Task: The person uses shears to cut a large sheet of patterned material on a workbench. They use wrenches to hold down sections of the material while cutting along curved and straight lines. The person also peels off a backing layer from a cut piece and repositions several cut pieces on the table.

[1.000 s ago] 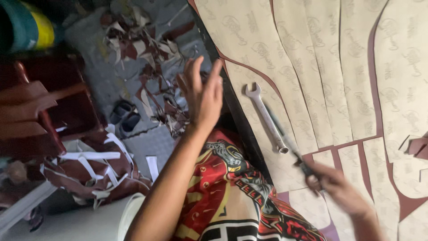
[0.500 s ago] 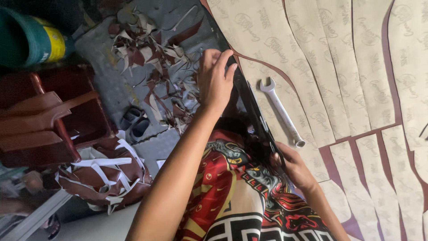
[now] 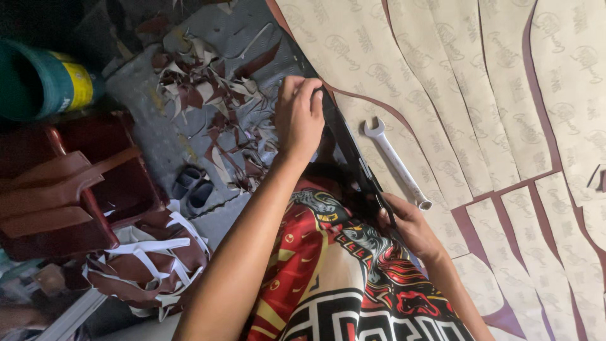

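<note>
My left hand [image 3: 300, 117] curls its fingers over the dark edge [image 3: 341, 136] of the work table. Further along the same edge, near my lap, my right hand [image 3: 407, 224] clamps down on it too. Whether that hand also holds a small tool cannot be seen. The table carries a maroon sheet [image 3: 470, 224] covered with several beige paper pattern pieces [image 3: 442, 82]. A silver open-ended wrench [image 3: 396, 163] lies on the patterns between my two hands, just right of the edge.
Maroon and beige offcuts [image 3: 208, 101] litter the grey floor on the left. A pair of dark sandals [image 3: 192, 186] lies there, with a red wooden stool [image 3: 69, 189], a green and yellow drum [image 3: 44, 85] and a heap of strapped leather pieces [image 3: 148, 259].
My left hand came down from mid-air onto the table's edge. My right hand left the patterns near the wrench and moved to the same edge.
</note>
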